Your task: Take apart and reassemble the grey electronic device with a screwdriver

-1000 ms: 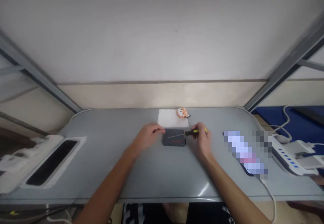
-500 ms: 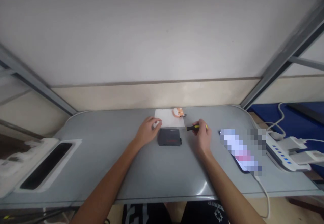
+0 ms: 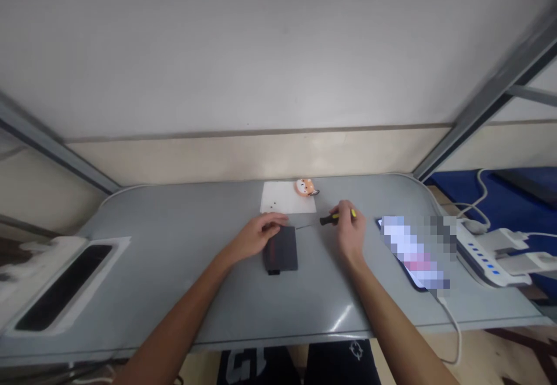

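Note:
A small dark grey box (image 3: 284, 250) with a black tab on its near edge lies on the grey table. My left hand (image 3: 256, 235) grips its far left corner, with the fingers over the far edge and the thumb against the side. In my right hand (image 3: 350, 233) is a screwdriver (image 3: 329, 220) with a black and yellow handle. Its thin shaft points left, with the tip close to the box's far right corner. Beyond the box is a white sheet of paper (image 3: 287, 197) bearing tiny dark bits (image 3: 273, 205), possibly screws. An orange and white animal-face case (image 3: 305, 187) rests on the paper's right corner.
A lit phone (image 3: 411, 251) with a cable lies to the right, beside a white power strip (image 3: 487, 260) with plugs. On the left are a black-screened phone (image 3: 65, 286) and another white strip (image 3: 37, 269). A wall (image 3: 278, 156) closes the back of the table.
The box has turned about a quarter, so its black tab now faces me instead of right. My left hand has come onto its corner, uncovering the dark bits. The right hand still holds the screwdriver.

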Available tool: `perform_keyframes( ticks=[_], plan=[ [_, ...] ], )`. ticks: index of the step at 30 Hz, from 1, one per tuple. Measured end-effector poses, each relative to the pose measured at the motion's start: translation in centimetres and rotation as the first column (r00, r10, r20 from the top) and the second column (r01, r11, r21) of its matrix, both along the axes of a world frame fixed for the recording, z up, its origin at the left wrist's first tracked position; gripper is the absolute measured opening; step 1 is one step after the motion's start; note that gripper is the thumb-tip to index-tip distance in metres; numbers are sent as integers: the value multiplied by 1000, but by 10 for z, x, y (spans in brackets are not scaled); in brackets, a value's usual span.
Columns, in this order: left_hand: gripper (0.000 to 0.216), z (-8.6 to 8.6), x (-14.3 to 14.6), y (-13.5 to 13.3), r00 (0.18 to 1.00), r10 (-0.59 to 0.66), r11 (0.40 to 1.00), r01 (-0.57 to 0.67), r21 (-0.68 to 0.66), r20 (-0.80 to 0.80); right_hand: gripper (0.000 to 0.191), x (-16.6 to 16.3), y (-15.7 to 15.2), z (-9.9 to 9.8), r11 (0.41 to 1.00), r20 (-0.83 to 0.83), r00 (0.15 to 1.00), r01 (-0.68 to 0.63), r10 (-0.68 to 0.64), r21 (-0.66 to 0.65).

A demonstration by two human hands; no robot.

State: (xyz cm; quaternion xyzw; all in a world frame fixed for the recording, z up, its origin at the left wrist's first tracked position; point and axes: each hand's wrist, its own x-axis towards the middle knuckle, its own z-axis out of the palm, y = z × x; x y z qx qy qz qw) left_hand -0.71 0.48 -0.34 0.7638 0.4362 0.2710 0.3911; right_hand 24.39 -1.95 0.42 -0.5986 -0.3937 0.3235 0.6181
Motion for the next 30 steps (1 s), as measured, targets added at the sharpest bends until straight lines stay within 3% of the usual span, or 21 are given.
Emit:
perform_keyframes(
  ticks=[5, 18, 26, 30],
  plan=[
    [29, -5, 3, -3, 998, 70, 993, -69, 91, 1, 39, -5, -4, 1, 994, 98, 990, -105, 105, -2],
    [21, -3, 9, -14, 989, 148, 983, -147, 113, -4, 36, -3, -8, 3, 994, 101, 990, -105, 102, 15],
    [20, -1, 11, -15, 989, 145, 984, -143, 107, -14, 35, -11, -13, 6, 923, 128, 917, -384, 378, 21],
    [20, 0, 11, -16, 988, 151, 985, -149, 93, -23, 34, -11, -14, 7, 923, 108, 918, -385, 382, 10]
  ],
)
